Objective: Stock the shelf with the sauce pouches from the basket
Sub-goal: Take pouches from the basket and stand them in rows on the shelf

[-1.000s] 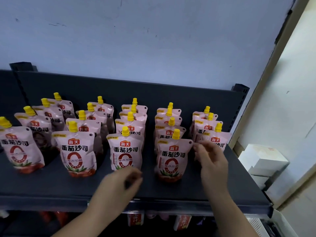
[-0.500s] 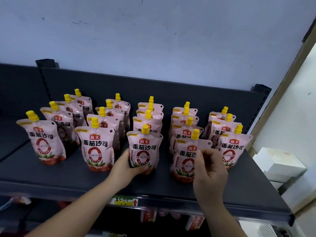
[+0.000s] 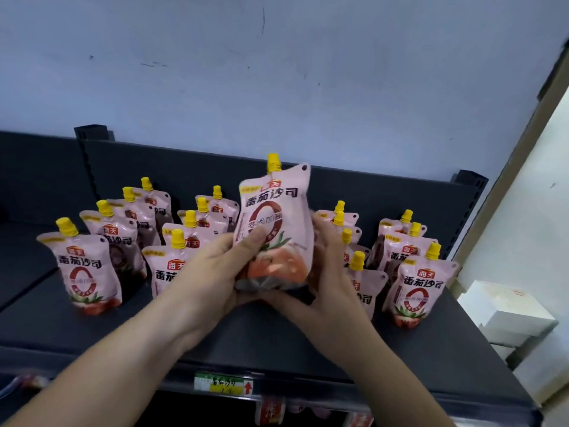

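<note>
Pink with a yellow cap, the front pouch (image 3: 274,223) of the middle row is now raised clear of the shelf (image 3: 277,340) and upright. The left hand (image 3: 212,278) grips its base, thumb on its face, and the right hand (image 3: 326,272) clasps the other side. Half a second ago it stood on the shelf and the right hand held the neighbouring pouch (image 3: 369,291). It is probably being reseated to stand properly.

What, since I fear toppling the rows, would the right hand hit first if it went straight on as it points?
Likely the standing pouch just beyond the right hand, which grips the raised pouch; depth is hard to judge.
</note>
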Tool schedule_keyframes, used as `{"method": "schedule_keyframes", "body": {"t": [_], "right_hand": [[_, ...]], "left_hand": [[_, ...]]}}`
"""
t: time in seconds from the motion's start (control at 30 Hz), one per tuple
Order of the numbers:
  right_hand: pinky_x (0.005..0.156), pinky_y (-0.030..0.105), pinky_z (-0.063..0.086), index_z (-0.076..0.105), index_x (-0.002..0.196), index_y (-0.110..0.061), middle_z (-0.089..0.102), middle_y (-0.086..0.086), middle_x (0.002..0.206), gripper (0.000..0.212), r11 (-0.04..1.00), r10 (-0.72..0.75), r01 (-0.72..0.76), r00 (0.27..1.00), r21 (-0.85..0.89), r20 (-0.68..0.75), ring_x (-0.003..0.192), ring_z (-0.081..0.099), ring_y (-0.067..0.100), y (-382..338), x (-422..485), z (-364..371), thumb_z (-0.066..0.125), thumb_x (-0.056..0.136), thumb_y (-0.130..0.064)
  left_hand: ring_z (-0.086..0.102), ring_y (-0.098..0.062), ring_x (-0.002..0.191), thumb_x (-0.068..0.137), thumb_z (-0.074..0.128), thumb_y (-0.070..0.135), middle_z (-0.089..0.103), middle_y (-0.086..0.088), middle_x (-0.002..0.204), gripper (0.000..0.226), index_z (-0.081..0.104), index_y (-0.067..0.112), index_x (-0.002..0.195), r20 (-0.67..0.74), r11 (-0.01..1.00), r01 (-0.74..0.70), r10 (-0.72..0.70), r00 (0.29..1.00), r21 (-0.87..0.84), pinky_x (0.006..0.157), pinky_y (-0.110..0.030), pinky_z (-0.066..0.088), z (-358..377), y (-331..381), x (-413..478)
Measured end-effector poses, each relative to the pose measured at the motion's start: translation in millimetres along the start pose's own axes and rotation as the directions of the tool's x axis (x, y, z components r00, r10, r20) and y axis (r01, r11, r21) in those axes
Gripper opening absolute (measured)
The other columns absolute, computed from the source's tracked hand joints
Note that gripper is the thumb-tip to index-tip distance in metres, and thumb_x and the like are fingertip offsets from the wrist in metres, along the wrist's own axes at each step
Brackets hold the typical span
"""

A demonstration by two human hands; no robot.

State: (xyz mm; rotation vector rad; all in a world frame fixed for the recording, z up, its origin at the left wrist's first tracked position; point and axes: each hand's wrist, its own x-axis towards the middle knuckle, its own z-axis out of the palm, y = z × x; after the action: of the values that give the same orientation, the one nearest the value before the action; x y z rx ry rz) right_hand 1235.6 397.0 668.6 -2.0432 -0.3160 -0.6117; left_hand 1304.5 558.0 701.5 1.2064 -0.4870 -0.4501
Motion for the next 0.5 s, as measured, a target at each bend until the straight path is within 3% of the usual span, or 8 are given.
{"method": "schedule_keyframes", "body": {"t": [0.07,0.13,0.2,0.3,0.4,0.5], "right_hand": [[0.096,0.021,0.053,0.021,0.146,-0.049,0.038,-0.042,0.138,0.092,0.996,-0.09,0.089,0.996,-0.028,-0.012,0.123,0.055,-0.004,-13.7,11.5,-8.3,0.082,0.078,-0.031],[0.093,0.026,0.056,0.034,0.141,-0.046,0.046,-0.037,0.132,0.077,0.991,-0.119,0.12,0.992,-0.05,0.034,0.119,0.059,0.005,-24.8,17.8,-17.3,0.079,0.08,-0.03],[0.089,0.026,0.057,0.043,0.136,-0.041,0.055,-0.027,0.127,0.064,0.996,-0.078,0.075,0.993,0.045,0.083,0.113,0.064,0.011,-31.7,19.8,-25.5,0.075,0.082,-0.029],[0.082,0.022,0.057,0.048,0.133,-0.043,0.062,-0.02,0.119,0.052,0.998,-0.014,0.01,0.997,0.063,0.076,0.105,0.067,0.012,-37.3,21.8,-35.3,0.069,0.085,-0.037],[0.069,0.043,0.061,0.056,0.125,-0.05,0.068,-0.011,0.106,0.037,1.0,0.019,-0.019,1.0,0.009,-0.025,0.088,0.069,0.025,-40.6,24.4,-40.4,0.058,0.088,-0.047],[0.06,0.054,0.055,0.06,0.118,-0.054,0.071,-0.002,0.1,0.034,0.998,0.014,-0.016,0.999,-0.054,-0.045,0.078,0.068,0.033,-42.6,25.3,-42.5,0.052,0.087,-0.044]], "left_hand": [[0.076,-0.027,0.089,0.066,0.074,0.045,0.076,-0.012,0.107,0.083,0.041,0.033,0.142,-0.027,0.998,-0.032,0.034,0.999,0.056,0.067,-0.04,0.062,4.2,15.4,0.6],[0.076,-0.022,0.076,0.067,0.073,0.043,0.078,-0.009,0.088,0.091,0.023,0.056,0.141,-0.018,0.989,-0.082,0.085,0.996,0.124,0.063,-0.037,0.061,6.8,27.1,-0.2],[0.076,-0.021,0.075,0.074,0.068,0.039,0.077,-0.009,0.086,0.072,0.037,0.051,0.138,0.057,0.975,-0.112,0.102,0.993,0.194,0.068,-0.039,0.063,7.7,35.3,-2.0],[0.075,-0.023,0.092,0.069,0.072,0.039,0.076,-0.002,0.104,0.062,0.054,0.043,0.129,0.184,0.951,-0.117,0.066,0.981,0.286,0.072,-0.038,0.063,0.6,44.1,-4.0],[0.075,-0.014,0.087,0.069,0.076,0.023,0.076,0.001,0.1,0.058,0.059,0.032,0.124,0.266,0.872,-0.213,0.1,0.959,0.44,0.065,-0.024,0.06,-4.6,51.5,-3.4],[0.074,-0.015,0.083,0.071,0.073,0.03,0.075,-0.002,0.096,0.043,0.066,0.035,0.113,0.288,0.814,-0.257,0.116,0.951,0.52,0.068,-0.027,0.062,-7.9,59.8,-1.6]]}}
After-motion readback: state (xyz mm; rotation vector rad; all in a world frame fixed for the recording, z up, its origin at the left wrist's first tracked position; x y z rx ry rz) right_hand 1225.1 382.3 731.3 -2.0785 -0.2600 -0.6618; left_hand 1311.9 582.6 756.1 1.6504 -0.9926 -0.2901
